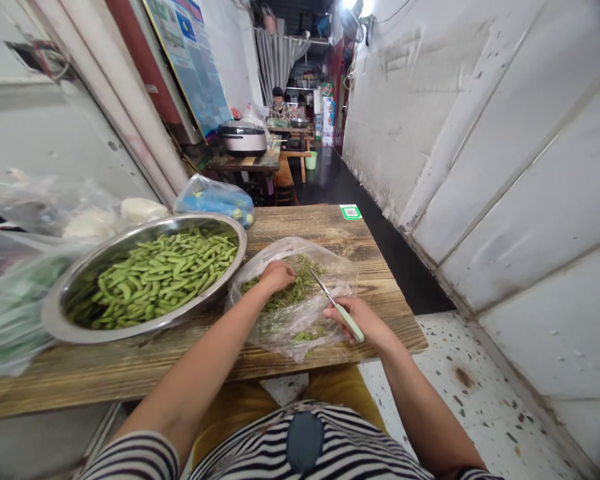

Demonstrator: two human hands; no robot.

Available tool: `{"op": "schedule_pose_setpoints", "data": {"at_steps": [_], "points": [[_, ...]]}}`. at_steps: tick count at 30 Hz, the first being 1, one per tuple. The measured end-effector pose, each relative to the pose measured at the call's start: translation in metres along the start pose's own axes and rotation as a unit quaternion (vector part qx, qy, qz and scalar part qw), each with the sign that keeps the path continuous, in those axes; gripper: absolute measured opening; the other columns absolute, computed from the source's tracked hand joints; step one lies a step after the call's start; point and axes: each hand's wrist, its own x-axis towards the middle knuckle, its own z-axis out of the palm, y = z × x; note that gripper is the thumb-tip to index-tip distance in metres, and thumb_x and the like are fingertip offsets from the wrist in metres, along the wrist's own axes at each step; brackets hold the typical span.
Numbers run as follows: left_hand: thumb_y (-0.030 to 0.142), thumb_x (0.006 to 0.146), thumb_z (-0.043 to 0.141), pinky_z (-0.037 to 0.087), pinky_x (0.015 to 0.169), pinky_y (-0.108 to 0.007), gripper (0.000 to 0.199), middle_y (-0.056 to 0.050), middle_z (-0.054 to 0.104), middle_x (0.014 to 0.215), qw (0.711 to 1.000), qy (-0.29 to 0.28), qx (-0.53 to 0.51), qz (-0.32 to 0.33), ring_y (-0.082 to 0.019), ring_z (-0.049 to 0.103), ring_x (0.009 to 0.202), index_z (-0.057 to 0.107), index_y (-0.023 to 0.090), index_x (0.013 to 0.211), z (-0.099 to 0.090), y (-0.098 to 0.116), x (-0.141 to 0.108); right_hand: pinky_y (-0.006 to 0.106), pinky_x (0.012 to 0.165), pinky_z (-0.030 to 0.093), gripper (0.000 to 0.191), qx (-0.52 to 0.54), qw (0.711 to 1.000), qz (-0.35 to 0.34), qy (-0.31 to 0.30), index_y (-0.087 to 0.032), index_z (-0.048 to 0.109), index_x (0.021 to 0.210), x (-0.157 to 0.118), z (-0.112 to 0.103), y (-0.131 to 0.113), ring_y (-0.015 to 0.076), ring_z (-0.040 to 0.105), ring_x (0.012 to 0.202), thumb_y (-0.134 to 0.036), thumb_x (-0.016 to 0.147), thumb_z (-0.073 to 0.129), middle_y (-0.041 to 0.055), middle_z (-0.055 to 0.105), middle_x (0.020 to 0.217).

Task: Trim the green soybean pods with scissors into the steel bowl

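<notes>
My right hand (357,320) grips a pair of scissors (349,323) with pale green handles, blades pointing away and to the left. Over an opened clear plastic bag (285,337), my left hand (279,275) dips with curled fingers into a heap of green stems and trimmings (303,283); what its fingertips hold, if anything, is hidden. A few green bits lie on the bag's near part. To the left, a wide steel basin (235,230) holds many green soybean pods (165,273).
Plastic bags (20,293) of produce crowd the table's left side, and a blue bag (215,200) lies behind the basin. A QR card (351,212) is at the wooden table's (380,300) far corner. Farther back are a rice cooker (243,138) and a seated person (279,107).
</notes>
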Motion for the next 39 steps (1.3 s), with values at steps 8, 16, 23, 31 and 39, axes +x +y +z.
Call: {"op": "schedule_pose_setpoints", "data": {"at_steps": [8,16,23,31,39], "points": [[0.038,0.050,0.084,0.022,0.046,-0.023,0.037,0.004,0.054,0.054,0.947,-0.074,-0.310,-0.042,-0.005,0.032,0.042,0.062,0.016,0.069,-0.006,0.005,-0.024,0.021,0.032,0.036,0.042,-0.065,0.998,-0.002,0.012,-0.019,0.056,0.075,0.002,0.001,-0.001,0.0094,0.043,0.033,-0.059,0.072,0.070,-0.0076,0.044,0.044],[0.040,0.049,0.086,0.024,0.050,-0.024,0.042,0.005,0.050,0.055,0.933,-0.119,-0.339,-0.022,-0.005,0.034,0.046,0.066,0.014,0.074,-0.013,0.024,-0.046,0.022,0.051,0.033,0.041,-0.253,0.964,-0.067,0.049,-0.016,0.062,0.077,0.009,-0.007,-0.007,0.0107,0.046,0.054,-0.057,0.076,0.067,-0.0031,0.050,0.059],[0.045,0.049,0.084,0.022,0.048,-0.023,0.044,0.005,0.049,0.050,0.941,-0.124,-0.316,0.002,-0.005,0.032,0.047,0.068,0.012,0.073,-0.015,0.033,-0.053,0.022,0.051,0.027,0.044,-0.237,0.966,-0.100,0.026,-0.015,0.063,0.082,0.005,-0.005,-0.012,0.0101,0.040,0.054,-0.058,0.080,0.062,-0.0045,0.045,0.057],[0.037,0.052,0.086,0.023,0.047,-0.020,0.038,0.003,0.051,0.053,0.939,-0.118,-0.323,-0.014,-0.005,0.034,0.047,0.070,0.010,0.074,-0.011,0.032,-0.054,0.021,0.046,0.025,0.047,-0.185,0.979,-0.075,0.035,-0.017,0.052,0.064,0.007,-0.001,-0.009,0.0080,0.037,0.046,-0.061,0.075,0.065,-0.0061,0.037,0.048],[0.010,0.066,0.076,0.025,0.039,-0.012,0.018,-0.002,0.060,0.064,0.846,-0.159,-0.498,-0.107,-0.001,0.038,0.045,0.059,0.010,0.067,-0.014,0.036,-0.052,0.020,0.034,0.038,0.046,-0.029,0.999,-0.021,-0.018,-0.019,0.050,0.073,0.006,0.002,-0.002,0.0087,0.044,0.037,-0.062,0.074,0.067,-0.0077,0.044,0.049]]}}
